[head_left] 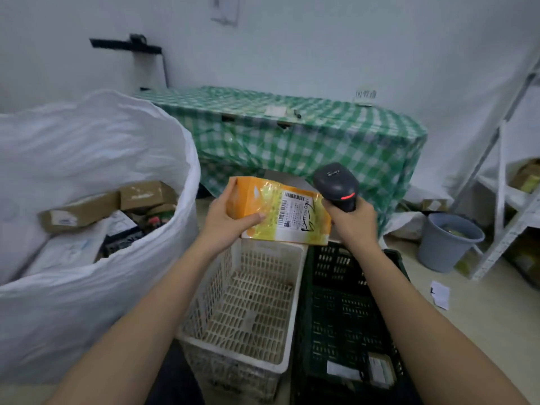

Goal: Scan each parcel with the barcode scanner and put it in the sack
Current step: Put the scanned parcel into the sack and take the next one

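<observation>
The white sack (87, 229) stands open at the left of the view; brown cardboard parcels (87, 210) and flat white mailers lie inside it. A table under a green checked cloth (306, 141) stands against the far wall. Two baskets sit on the floor directly below the hands: a white basket (248, 311) and, touching its right side, a dark green basket (347, 317) with small labelled packets at its near end. A grey bucket (447, 244) stands to the right, beside a white shelf frame (502, 200).

The yellow-and-orange parcel (263, 211) is held in the air above the far end of the white basket, its white shipping label (295, 211) facing up. The left hand (228, 220) grips the parcel's left end, thumb laid across the top face and fingers curled around the far edge. The right hand (350, 220) is wrapped closed around the handle of the black barcode scanner (336, 182), which sits just beside the parcel's right end, a red light showing on its body.
</observation>
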`<state>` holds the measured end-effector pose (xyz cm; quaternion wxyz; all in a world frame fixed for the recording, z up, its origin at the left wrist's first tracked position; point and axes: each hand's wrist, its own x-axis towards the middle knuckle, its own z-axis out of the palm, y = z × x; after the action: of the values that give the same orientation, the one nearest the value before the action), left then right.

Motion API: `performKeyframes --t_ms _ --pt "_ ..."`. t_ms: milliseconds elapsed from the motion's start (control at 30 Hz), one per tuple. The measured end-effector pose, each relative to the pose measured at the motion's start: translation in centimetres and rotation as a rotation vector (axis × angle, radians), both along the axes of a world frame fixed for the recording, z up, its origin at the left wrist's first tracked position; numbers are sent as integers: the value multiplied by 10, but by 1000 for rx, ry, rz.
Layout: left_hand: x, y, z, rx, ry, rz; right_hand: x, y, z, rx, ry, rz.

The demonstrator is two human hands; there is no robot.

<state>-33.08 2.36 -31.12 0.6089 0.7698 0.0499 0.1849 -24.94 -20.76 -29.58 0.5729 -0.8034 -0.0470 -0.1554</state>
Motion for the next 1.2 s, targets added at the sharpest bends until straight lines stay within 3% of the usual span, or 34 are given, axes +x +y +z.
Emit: performKeyframes --t_ms 200,300,467,667,800,933,1200 --pt "-55 23 92 119 -276 194 -29 52 80 205 -175 112" --pt "-85 55 122 166 -326 296 -40 89 103 230 -180 185" --pt "-144 125 144 225 -321 529 -53 162 114 232 -168 307" --pt "-189 213 126 346 -236 822 -38 225 97 230 -115 274" --pt "-157 242 96 298 -50 790 -21 242 77 232 -64 290" --pt "-110 253 72 469 421 732 -4 245 63 188 -43 302" --pt "-83 199 73 373 99 476 11 213 39 69 8 325"
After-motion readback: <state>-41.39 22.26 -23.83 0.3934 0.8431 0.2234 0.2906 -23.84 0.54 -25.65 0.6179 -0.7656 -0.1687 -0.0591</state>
